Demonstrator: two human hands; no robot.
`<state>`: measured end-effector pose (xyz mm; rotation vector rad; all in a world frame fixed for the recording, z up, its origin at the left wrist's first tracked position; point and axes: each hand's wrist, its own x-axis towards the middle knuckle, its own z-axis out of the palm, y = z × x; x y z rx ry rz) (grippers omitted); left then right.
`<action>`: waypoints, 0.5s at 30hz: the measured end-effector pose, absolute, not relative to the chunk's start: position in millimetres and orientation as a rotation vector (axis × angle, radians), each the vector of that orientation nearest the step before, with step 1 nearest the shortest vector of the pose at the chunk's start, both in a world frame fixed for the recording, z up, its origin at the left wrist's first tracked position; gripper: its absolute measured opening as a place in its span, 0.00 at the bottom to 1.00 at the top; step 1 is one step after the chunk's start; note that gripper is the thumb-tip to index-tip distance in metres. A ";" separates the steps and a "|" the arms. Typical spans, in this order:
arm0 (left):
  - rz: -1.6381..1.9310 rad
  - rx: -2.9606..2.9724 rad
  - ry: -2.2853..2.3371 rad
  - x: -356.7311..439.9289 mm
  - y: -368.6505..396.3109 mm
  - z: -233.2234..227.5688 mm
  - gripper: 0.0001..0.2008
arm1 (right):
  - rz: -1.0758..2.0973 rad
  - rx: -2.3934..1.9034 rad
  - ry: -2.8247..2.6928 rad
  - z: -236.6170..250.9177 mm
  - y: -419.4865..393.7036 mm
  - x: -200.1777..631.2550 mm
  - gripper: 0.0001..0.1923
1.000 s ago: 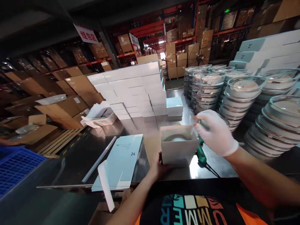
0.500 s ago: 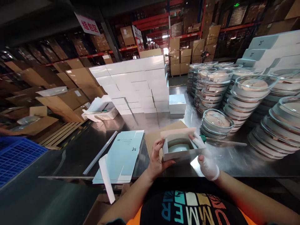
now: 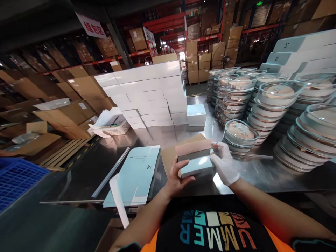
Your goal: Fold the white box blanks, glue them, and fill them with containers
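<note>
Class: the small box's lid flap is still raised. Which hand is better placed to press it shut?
Probably the right hand: its gloved fingers sit by the raised flap of the box, while the left hand steadies the near corner.

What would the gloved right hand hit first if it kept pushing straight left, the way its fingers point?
The small pale-blue box: the right hand already touches its right side. Beyond it the left hand grips the other side.

Left of the pale blue cardboard box lies a light blue flattened carton; right of it, a white rubber glove covers a hand.
</note>
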<state>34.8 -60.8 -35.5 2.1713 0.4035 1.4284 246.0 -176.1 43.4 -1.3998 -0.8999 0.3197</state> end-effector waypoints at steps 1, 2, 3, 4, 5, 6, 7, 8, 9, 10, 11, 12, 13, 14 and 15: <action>1.420 2.154 0.434 34.5 -58.8 -34.5 0.34 | 0.306 -1.460 -0.939 45.6 -179.6 256.8 0.19; 1.437 2.100 0.467 34.7 -57.1 -32.1 0.35 | 0.269 -1.577 -0.986 47.5 -183.6 268.4 0.19; 1.466 2.026 0.504 35.1 -55.6 -28.2 0.35 | 0.231 -1.759 -1.034 48.7 -187.6 280.0 0.20; 1.497 1.951 0.534 35.8 -54.5 -23.1 0.34 | 0.218 -1.977 -1.083 48.9 -191.3 290.6 0.20; 1.526 1.883 0.558 36.6 -53.7 -17.0 0.33 | 0.238 -2.187 -1.125 47.8 -194.4 299.7 0.20; 1.549 1.824 0.575 37.3 -53.1 -10.3 0.31 | 0.300 -2.345 -1.153 45.6 -196.6 306.8 0.19; 1.564 1.776 0.586 37.8 -52.8 -3.5 0.30 | 0.392 -2.431 -1.165 42.5 -198.0 311.7 0.19; 1.571 1.737 0.598 38.0 -52.5 3.0 0.29 | 0.482 -2.450 -1.168 39.0 -198.8 314.5 0.19; 1.571 1.702 0.612 37.9 -52.3 8.8 0.28 | 0.543 -2.425 -1.166 35.3 -199.4 315.6 0.20; 1.561 1.668 0.625 37.3 -52.0 13.8 0.28 | 0.569 -2.393 -1.165 31.6 -200.3 315.3 0.20; 1.544 1.631 0.636 36.4 -51.8 17.9 0.28 | 0.573 -2.371 -1.140 28.2 -201.7 314.1 0.19; 1.524 1.596 0.643 35.0 -51.5 21.1 0.29 | 0.583 -2.347 -1.106 25.0 -203.9 312.3 0.19; 1.505 1.561 0.647 33.3 -51.4 23.6 0.29 | 0.574 -2.310 -1.061 21.9 -207.0 310.2 0.19; 1.488 1.529 0.652 31.3 -51.3 25.6 0.29 | 0.533 -2.261 -1.009 19.0 -210.7 307.9 0.20; 1.473 1.505 0.657 29.2 -51.4 27.4 0.28 | 0.444 -2.208 -0.955 16.4 -214.8 305.7 0.22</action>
